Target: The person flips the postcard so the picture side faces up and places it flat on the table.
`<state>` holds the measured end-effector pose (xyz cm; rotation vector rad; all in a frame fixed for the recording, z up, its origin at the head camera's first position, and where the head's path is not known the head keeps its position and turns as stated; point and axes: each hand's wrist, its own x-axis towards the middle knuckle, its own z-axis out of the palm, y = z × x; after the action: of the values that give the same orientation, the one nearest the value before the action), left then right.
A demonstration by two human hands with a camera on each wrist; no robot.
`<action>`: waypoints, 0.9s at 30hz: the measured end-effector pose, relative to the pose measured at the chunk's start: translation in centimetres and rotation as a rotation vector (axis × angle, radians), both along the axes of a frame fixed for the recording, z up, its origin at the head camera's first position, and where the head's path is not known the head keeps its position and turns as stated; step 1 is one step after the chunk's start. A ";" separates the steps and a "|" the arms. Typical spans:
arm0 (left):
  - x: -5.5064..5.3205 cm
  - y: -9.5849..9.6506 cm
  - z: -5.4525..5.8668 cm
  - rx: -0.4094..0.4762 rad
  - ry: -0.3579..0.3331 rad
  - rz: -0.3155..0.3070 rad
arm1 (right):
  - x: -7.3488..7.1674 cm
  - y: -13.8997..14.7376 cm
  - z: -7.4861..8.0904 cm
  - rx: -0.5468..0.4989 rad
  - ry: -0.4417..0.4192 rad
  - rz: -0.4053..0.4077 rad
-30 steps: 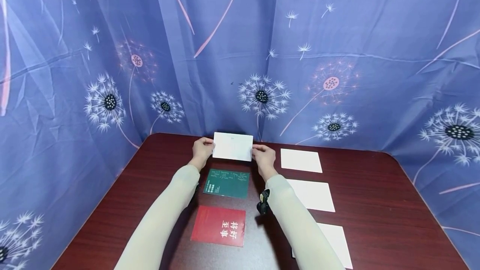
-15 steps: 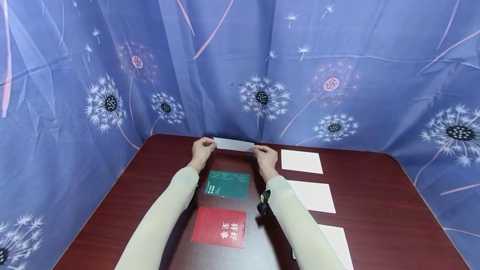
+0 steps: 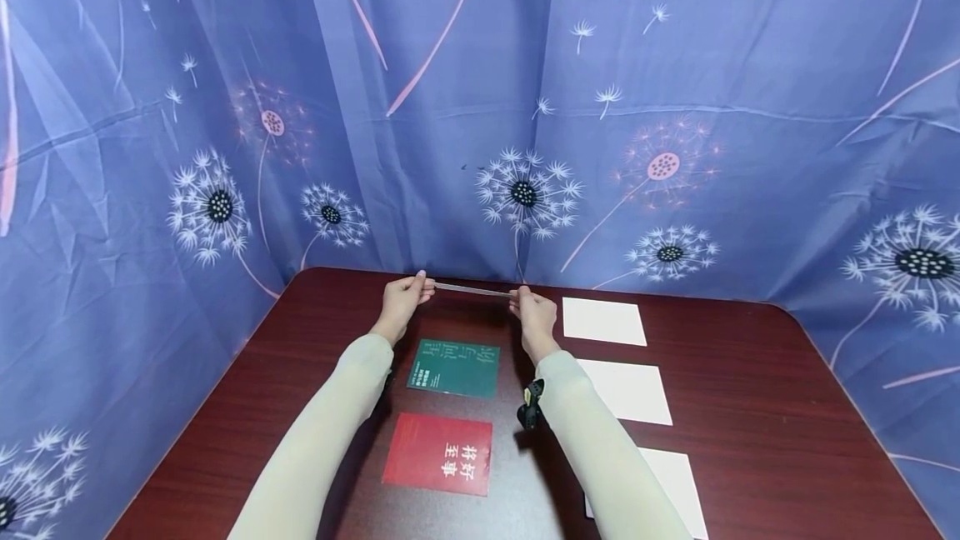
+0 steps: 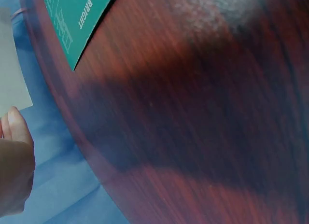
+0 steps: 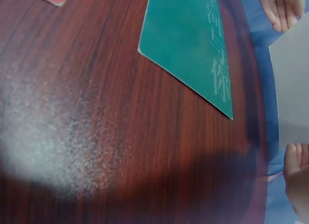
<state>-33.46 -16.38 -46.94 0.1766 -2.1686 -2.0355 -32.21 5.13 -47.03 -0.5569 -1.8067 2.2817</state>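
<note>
A white card (image 3: 474,289) stretches between my two hands near the table's far edge, seen almost edge-on as a thin strip in the head view. My left hand (image 3: 403,302) pinches its left end, thumb on top. At the other end, the thumb and fingers of my right hand (image 3: 535,319) grip it. In the left wrist view a pale face of the card (image 4: 10,69) shows above the thumb. The right wrist view has the card (image 5: 293,89) at its right border, a hand at either end.
A green card (image 3: 453,369) with pale lettering lies just nearer than my hands, and a red card (image 3: 438,452) lies in front of it. White cards (image 3: 603,322) form a column on the right, partly behind my right sleeve. A blue dandelion curtain (image 3: 450,148) hangs behind the table.
The white card has tipped from showing its broad face to lying nearly edge-on to the head camera. Both hands have turned with it, thumbs now raised. The cards on the table have stayed put.
</note>
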 end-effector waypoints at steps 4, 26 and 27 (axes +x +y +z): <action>0.2 -0.1 0.2 0.001 -0.013 -0.003 | 0.1 0.1 0.0 0.004 0.024 0.004; 0.5 -0.2 0.2 -0.104 -0.082 0.042 | 0.2 0.0 0.0 0.174 0.078 0.072; 0.5 -0.1 0.3 -0.109 -0.085 0.044 | 0.2 0.0 0.0 0.167 0.077 0.072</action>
<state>-32.99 -16.48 -46.69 0.2999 -2.2974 -1.9141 -31.99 5.11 -47.06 -0.3771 -1.9844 2.1373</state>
